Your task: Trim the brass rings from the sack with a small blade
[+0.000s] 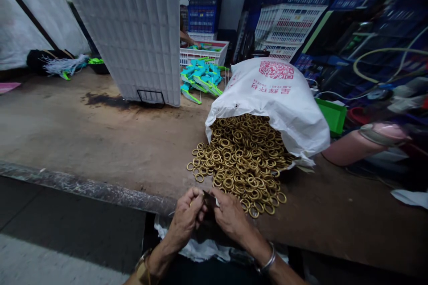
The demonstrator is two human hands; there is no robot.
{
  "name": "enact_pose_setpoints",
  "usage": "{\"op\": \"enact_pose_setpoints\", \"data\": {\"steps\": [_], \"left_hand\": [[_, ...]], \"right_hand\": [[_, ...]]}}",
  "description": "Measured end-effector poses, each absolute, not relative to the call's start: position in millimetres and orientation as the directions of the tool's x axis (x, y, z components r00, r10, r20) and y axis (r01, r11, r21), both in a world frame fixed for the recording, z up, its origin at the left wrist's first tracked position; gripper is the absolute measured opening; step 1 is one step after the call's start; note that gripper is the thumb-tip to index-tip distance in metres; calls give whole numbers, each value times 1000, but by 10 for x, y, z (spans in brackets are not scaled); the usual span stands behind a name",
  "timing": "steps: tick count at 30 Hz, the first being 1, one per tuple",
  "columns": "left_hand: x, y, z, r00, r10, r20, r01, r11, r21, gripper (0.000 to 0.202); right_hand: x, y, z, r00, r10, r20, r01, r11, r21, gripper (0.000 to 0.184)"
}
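Note:
Low at the table's front edge, my left hand (189,209) is closed in a pinch. A sliver of gold colour shows between its fingers, apparently a ring, mostly hidden. My right hand (230,213) is closed around a small knife (207,196); its dark blade points at the left fingertips, and a bit of white shows by the grip. Just beyond both hands lies a heap of gold-coloured rings (239,160). They spill out of the open mouth of a white woven sack (270,93) lying on its side with red print on it.
A tall grey ribbed panel (133,31) stands on the brown table (83,142). Behind are turquoise and green plastic parts (200,75), a white crate (219,53) and a co-worker's arm. At right lie a pink bottle (364,142) and a green tray (331,116).

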State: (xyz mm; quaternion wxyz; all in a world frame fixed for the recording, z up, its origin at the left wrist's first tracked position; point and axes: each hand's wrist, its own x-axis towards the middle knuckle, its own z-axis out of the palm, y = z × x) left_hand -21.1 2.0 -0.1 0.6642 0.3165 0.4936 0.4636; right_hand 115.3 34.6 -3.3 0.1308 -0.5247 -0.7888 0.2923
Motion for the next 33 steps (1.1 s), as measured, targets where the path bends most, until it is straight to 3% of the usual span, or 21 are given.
{"op": "enact_pose_setpoints", "data": {"steps": [5,12,17,24,33], "left_hand": [[-218,15,11,59,921,-385,-294,384,875,32],[-247,-3,43,-30,932,-362,-241,345,907,34],[-379,-127,36,-19,923,-384,-299,362,883,32],[-510,-220,62,83,918,-389,-607,356,711,25],[-625,-94,22,131,869,-477,-722,413,555,20]], "right_hand": [[1120,314,3,-443,885,-144,837,350,-421,32],[1018,330,17,-427,885,-189,879,356,-318,27],[926,402,16,-402,902,-156,904,365,-222,25],[833,650,42,-395,914,-95,902,367,-226,22],[708,665,-69,-379,921,-92,920,364,-146,31]]}}
